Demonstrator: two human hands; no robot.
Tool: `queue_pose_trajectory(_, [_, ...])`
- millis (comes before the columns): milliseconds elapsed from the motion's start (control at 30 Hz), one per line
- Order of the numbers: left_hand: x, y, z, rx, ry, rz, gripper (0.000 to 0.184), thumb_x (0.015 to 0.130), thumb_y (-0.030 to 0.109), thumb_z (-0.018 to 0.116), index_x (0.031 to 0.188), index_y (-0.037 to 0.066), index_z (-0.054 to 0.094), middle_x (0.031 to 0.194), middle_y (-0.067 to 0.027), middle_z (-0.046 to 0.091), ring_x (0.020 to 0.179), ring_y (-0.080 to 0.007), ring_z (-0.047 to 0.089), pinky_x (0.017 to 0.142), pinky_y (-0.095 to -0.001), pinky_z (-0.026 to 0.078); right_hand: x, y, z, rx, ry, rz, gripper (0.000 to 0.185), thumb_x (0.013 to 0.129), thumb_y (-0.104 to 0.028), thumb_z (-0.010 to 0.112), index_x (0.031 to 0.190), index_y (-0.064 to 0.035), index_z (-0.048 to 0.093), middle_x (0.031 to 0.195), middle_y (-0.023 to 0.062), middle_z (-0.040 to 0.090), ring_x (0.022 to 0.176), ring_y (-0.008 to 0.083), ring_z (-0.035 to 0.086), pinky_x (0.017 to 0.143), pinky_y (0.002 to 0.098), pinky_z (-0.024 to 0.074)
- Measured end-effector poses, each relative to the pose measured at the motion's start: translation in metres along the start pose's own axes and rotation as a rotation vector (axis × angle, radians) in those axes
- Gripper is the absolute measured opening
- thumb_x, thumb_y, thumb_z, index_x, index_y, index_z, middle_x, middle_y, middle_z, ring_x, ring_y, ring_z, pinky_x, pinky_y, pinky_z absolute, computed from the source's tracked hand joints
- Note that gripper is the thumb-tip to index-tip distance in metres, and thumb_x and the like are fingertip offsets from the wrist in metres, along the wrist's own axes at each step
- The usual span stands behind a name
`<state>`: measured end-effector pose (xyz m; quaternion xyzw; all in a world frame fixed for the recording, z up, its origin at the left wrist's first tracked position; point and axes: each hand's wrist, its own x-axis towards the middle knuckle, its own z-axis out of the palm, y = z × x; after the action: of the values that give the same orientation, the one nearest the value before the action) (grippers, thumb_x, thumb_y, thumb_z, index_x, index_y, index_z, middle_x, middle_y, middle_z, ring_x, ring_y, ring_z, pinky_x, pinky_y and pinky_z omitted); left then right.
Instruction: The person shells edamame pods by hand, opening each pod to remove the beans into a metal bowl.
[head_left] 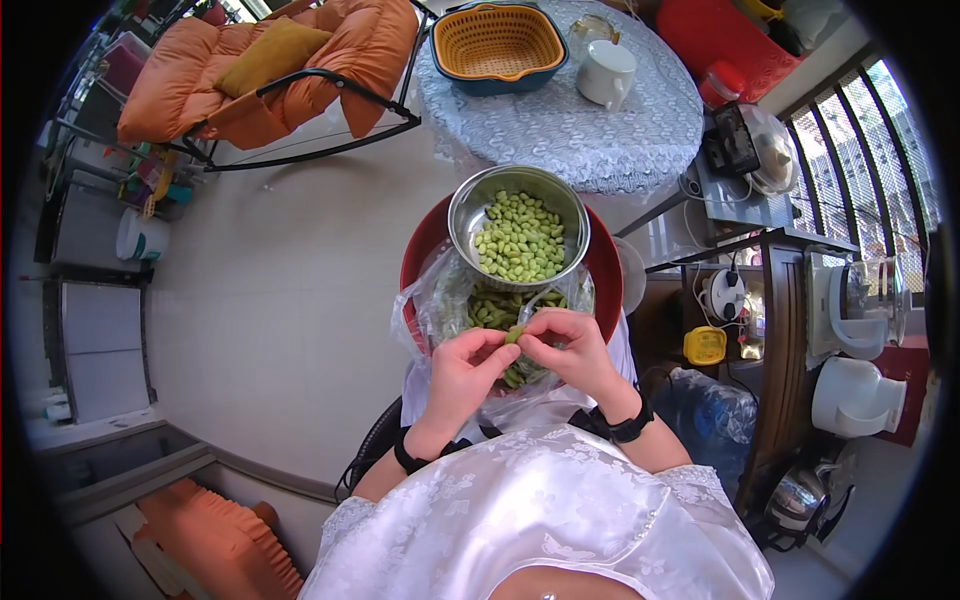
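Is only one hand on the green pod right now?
No, the left hand and the right hand both have fingertips on the green pod.

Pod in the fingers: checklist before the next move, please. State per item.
1. Pod gripped: ok, at the fingertips of left hand and right hand.
2. Pod split open: cannot tell, fingers cover part of it.
3. Bowl reachable: ok, just beyond the hands, mouth up and uncovered.
4. Room in bowl: ok, bare inner wall shows around the beans.
5. Bowl firmly seated: cannot tell, its base over the red basin is hidden.
6. Bag clear of the hands: not ok, loose plastic lies close around them.
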<state>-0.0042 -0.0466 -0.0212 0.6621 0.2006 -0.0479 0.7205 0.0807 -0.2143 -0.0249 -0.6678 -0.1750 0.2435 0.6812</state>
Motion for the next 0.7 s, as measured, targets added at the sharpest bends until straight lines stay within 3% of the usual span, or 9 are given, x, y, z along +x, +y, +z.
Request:
queue_pose_trajectory(167, [-0.002,0.002,0.003,0.053,0.05,0.096,0.018,0.088,0.007,0.077,0.101,-0.004,0.073,0.083,-0.0054,0.071,0.072,-0.0101,0.065,0.062,-0.0249,0.051,0.0,0.008,0.005,0.124,0.006,0.052,0.008,0.087,-0.003,0.072,0.083,0.0016,0.067,0.076,-0.0017,0.062,0.067,0.0027,0.055,0.059,0.0199,0.0445])
queue_pose_trajectory(233, [-0.004,0.008,0.003,0.219,0.067,0.169,0.018,0.085,0.005,0.077,0.101,-0.004,0.073,0.082,-0.0094,0.07,0.073,-0.015,0.067,0.064,-0.0274,0.051,0.0,0.01,0.005,0.164,0.009,0.067,0.008,0.086,-0.003,0.071,0.082,0.0008,0.065,0.075,-0.0025,0.061,0.065,0.0019,0.053,0.057,0.0197,0.0428])
queue_pose_trajectory(333, [-0.004,0.009,0.004,0.259,0.066,0.252,0.017,0.087,0.002,0.076,0.103,-0.004,0.073,0.083,-0.0042,0.066,0.069,-0.008,0.061,0.06,-0.0233,0.047,0.0,0.011,0.005,0.045,0.012,-0.016,0.009,0.085,-0.003,0.071,0.08,0.0001,0.064,0.073,-0.0033,0.059,0.062,0.0012,0.049,0.055,0.02,0.0386])
queue_pose_trajectory(467, [-0.005,0.009,0.005,0.251,0.07,0.264,0.018,0.086,0.001,0.075,0.103,-0.003,0.073,0.082,-0.0047,0.066,0.069,-0.0087,0.061,0.059,-0.0237,0.047,-0.001,0.011,0.01,0.01,0.055,-0.033,0.01,0.083,-0.002,0.07,0.078,-0.0003,0.061,0.07,-0.0038,0.056,0.06,0.0014,0.046,0.053,0.0207,0.0363])
queue_pose_trajectory(533, [-0.004,0.009,0.005,0.288,0.073,0.216,0.023,0.084,0.003,0.076,0.106,-0.002,0.073,0.085,-0.0123,0.071,0.075,-0.0191,0.068,0.067,-0.0297,0.052,-0.001,0.012,0.012,-0.009,0.072,-0.047,0.011,0.082,-0.001,0.07,0.077,-0.0004,0.061,0.069,-0.0037,0.055,0.059,0.0015,0.046,0.053,0.0206,0.0363])
queue_pose_trajectory(700, [-0.003,0.008,0.006,0.284,0.086,0.236,0.023,0.085,0.0,0.073,0.108,-0.002,0.073,0.086,-0.0126,0.071,0.074,-0.0188,0.068,0.066,-0.0286,0.052,-0.002,0.016,0.019,-0.096,0.127,-0.084,0.01,0.082,0.0,0.068,0.08,0.0,0.059,0.069,-0.0015,0.055,0.055,0.0022,0.044,0.048,0.0215,0.0345])
